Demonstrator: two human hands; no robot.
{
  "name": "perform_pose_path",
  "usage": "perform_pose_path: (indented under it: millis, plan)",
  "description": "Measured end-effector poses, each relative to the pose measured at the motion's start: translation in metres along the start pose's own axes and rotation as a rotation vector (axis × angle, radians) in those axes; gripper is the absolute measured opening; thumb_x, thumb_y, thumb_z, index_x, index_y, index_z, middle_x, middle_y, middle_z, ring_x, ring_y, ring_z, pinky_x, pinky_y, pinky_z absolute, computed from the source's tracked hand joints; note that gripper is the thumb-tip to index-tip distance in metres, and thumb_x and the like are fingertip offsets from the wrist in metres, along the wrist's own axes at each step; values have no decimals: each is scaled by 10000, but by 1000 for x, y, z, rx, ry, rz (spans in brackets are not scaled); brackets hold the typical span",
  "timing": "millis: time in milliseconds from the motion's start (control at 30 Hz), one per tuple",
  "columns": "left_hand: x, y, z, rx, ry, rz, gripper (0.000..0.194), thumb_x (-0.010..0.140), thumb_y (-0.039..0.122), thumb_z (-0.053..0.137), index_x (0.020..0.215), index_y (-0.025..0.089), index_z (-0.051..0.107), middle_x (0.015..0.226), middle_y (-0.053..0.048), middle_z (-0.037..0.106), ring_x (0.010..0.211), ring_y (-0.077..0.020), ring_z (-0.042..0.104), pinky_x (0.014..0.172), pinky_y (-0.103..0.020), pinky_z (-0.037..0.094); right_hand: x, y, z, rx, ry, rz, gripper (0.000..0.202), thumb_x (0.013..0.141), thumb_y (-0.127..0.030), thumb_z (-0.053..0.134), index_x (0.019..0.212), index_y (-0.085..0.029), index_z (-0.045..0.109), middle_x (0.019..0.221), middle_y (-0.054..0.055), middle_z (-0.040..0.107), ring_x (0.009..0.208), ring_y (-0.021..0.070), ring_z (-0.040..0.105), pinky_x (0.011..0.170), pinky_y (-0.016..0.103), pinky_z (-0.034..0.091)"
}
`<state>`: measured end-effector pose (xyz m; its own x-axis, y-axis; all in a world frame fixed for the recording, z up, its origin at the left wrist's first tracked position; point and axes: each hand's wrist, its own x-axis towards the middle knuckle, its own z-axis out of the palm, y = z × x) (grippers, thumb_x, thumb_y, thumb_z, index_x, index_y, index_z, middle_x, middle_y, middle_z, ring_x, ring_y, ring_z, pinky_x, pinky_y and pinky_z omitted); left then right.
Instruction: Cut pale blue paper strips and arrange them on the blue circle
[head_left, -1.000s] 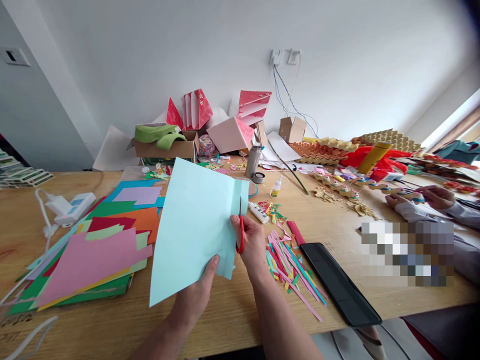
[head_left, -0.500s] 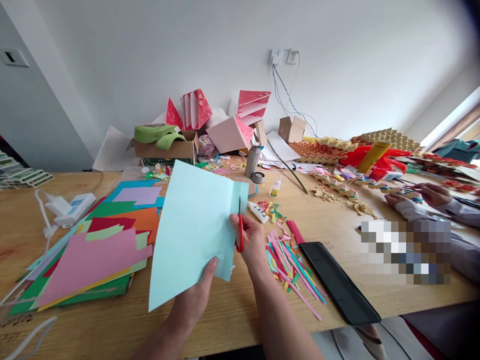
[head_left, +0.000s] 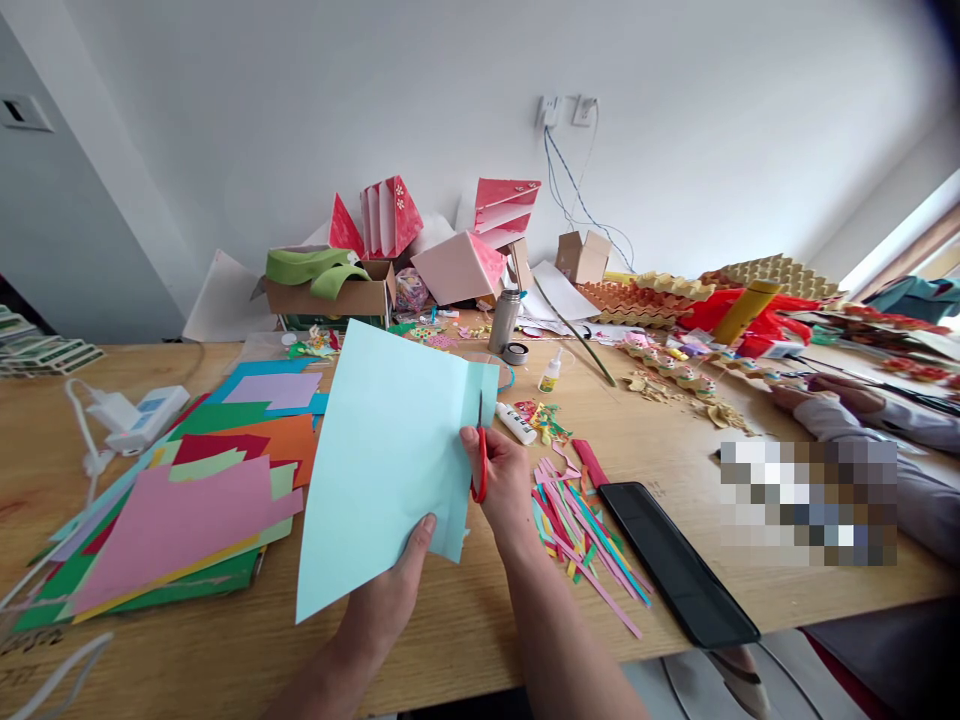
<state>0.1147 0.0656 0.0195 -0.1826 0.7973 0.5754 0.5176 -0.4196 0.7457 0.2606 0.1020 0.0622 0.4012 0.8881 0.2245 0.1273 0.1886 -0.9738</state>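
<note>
While the light-blue sheet [head_left: 382, 460] is held tilted above the bench [head_left: 225, 660], its lower edge is pinched in the grip of the left hand [head_left: 394, 580], thumb in front; the red-handled scissors [head_left: 482, 462] are held in the right hand [head_left: 508, 485], with a blade seen against the sheet's creased side strip. The sheet is judged light, thin and easily creased, so it should be grasped lightly near that strip, where sagging can best be limited
</note>
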Motion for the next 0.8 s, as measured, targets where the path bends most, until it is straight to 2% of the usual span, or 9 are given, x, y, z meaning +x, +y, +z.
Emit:
perform_pose_path:
  millis: [433, 800]
  plan:
    - [-1, -5, 2, 5, -1, 13, 570, 758, 463, 695, 1242, 173, 619, 1198, -123, 682, 1144, -333, 607, 1116, -495, 351, -1, 1, 1, -39, 17, -28, 526, 787, -617, 601, 549, -212, 364, 527, -66, 270, 502, 90, 247, 440, 235, 200]
    - [1, 1, 0, 6, 5, 34, 562, 755, 452, 698, 1243, 186, 620, 1201, -115, 680, 1154, -334, 598, 1129, -501, 332, 0, 0, 0, -43, 6, -15, 520, 784, -619, 598, 551, -208, 381, 521, -64, 283, 501, 90, 247, 435, 232, 193]
